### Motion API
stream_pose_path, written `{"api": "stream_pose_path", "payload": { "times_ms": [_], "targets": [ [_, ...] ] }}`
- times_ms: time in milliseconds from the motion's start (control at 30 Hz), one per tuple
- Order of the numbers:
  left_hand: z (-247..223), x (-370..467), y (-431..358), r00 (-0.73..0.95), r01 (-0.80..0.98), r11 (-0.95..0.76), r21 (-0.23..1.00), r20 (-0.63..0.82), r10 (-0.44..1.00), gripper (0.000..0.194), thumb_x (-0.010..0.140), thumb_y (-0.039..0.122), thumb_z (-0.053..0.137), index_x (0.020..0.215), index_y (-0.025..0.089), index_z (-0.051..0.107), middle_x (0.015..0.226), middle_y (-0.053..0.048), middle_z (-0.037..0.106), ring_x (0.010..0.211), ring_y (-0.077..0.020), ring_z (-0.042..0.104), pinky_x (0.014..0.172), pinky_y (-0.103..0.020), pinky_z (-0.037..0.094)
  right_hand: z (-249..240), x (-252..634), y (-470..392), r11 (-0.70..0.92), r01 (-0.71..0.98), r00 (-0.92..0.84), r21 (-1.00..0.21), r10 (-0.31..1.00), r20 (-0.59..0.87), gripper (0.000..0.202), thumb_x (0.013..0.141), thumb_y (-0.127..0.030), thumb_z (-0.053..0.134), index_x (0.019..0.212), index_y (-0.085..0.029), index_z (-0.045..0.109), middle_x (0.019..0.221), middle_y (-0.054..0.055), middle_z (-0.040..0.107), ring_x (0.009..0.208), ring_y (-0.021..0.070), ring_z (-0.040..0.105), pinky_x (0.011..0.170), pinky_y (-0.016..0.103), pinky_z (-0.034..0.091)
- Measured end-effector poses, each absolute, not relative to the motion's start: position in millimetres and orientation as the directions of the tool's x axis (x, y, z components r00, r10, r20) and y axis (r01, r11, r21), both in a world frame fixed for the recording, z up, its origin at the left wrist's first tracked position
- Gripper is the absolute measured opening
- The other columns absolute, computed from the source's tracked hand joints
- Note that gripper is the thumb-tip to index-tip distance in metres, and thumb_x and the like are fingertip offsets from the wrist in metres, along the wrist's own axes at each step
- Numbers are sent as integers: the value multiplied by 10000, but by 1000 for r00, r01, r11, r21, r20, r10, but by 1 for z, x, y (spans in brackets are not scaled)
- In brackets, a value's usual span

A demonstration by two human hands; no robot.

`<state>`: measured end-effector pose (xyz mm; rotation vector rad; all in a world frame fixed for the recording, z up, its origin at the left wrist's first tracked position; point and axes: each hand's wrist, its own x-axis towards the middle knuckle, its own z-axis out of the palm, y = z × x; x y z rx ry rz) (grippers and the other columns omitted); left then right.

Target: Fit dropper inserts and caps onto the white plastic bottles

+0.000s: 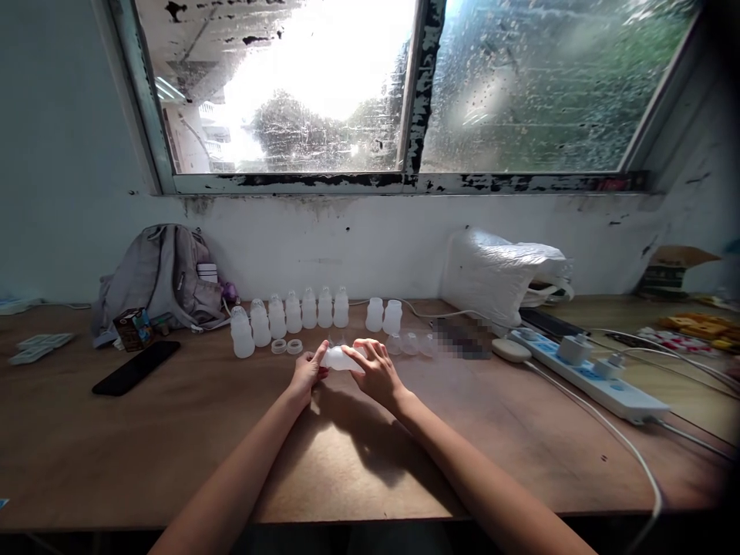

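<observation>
A white translucent bottle [338, 358] lies sideways between my two hands, above the middle of the wooden table. My left hand [309, 374] is closed on its left end, the thumb on top. On its right end are the fingers of my right hand [375, 370], curled over it. Behind and to the left stands a row of several capped bottles [292, 311]. Two white rings [287, 347] lie in front of that row. Two bottles without caps [384, 315] stand upright behind my right hand, and clear domed pieces [412, 344] lie just right of it.
A grey backpack [162, 277], small box [134, 328] and black phone [137, 368] are at the left. On the right are a white plastic bag [502, 270], a round white device [511, 350], and a power strip [595, 378] with trailing cables.
</observation>
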<state>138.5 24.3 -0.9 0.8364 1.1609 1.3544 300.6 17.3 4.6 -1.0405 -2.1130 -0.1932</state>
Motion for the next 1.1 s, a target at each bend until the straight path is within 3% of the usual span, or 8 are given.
{"api": "stream_pose_path", "payload": {
  "times_ms": [67, 167, 233, 400, 600, 800, 967, 1100],
  "targets": [
    [2, 138, 23, -111, -302, 3, 953, -38, 993, 362, 531, 432, 690, 690, 136, 555, 661, -29, 588, 591, -111, 541, 578, -225, 425, 6, 301, 18, 636, 659, -336, -400, 726, 600, 321, 671, -279, 583, 986, -214, 584, 902, 71, 552, 844, 213, 491, 754, 357, 411],
    [10, 138, 19, 51, -415, -59, 908, 88, 995, 347, 582, 324, 676, 874, 169, 569, 859, -42, 604, 740, -133, 571, 658, -224, 437, 7, 302, 20, 431, 496, -330, -754, 897, 295, 327, 730, -443, 481, 793, -147, 605, 640, 26, 556, 568, 149, 517, 511, 269, 427],
    [15, 138, 17, 141, -480, -11, 877, 89, 986, 383, 622, 309, 637, 978, 213, 535, 940, -33, 589, 793, -140, 574, 698, -240, 442, 9, 300, 20, 327, 427, -337, -843, 923, 188, 381, 748, -481, 434, 747, -135, 594, 571, 9, 540, 494, 128, 501, 448, 242, 400],
    [15, 138, 20, 31, -440, 11, 898, 3, 1000, 370, 616, 343, 644, 945, 238, 510, 851, 0, 582, 699, -108, 569, 628, -222, 435, 11, 292, 14, 507, 528, -233, -681, 858, 458, 346, 634, -437, 592, 862, -176, 601, 801, 36, 603, 723, 159, 540, 638, 265, 428],
    [16, 132, 23, 78, -542, 37, 840, 6, 997, 361, 618, 275, 642, 948, 200, 518, 883, -35, 592, 789, -143, 569, 688, -248, 438, 9, 294, 16, 427, 574, -164, -699, 896, 413, 305, 720, -430, 489, 882, -190, 584, 761, 26, 598, 694, 155, 548, 631, 274, 434],
    [10, 136, 24, -110, -484, -104, 869, 57, 992, 409, 596, 292, 700, 935, 171, 506, 848, -49, 597, 726, -127, 568, 710, -255, 435, 9, 291, 10, 505, 721, -149, -473, 781, 607, 392, 675, -376, 557, 1026, -204, 519, 966, 84, 541, 856, 209, 515, 680, 320, 438],
    [14, 136, 25, -43, -480, -152, 864, 150, 988, 439, 608, 245, 688, 994, 185, 487, 867, -49, 605, 794, -137, 574, 763, -267, 430, 13, 291, 9, 464, 577, -163, -672, 872, 462, 295, 713, -388, 509, 934, -196, 548, 839, 33, 584, 733, 161, 549, 648, 278, 445],
    [17, 138, 19, 3, -333, -97, 938, 104, 995, 429, 654, 432, 608, 982, 171, 519, 945, -80, 589, 824, -176, 572, 665, -255, 437, 10, 290, 9, 466, 637, -85, -614, 835, 544, 358, 678, -374, 552, 975, -177, 518, 931, 62, 562, 817, 184, 534, 701, 299, 434]
  ]
}}
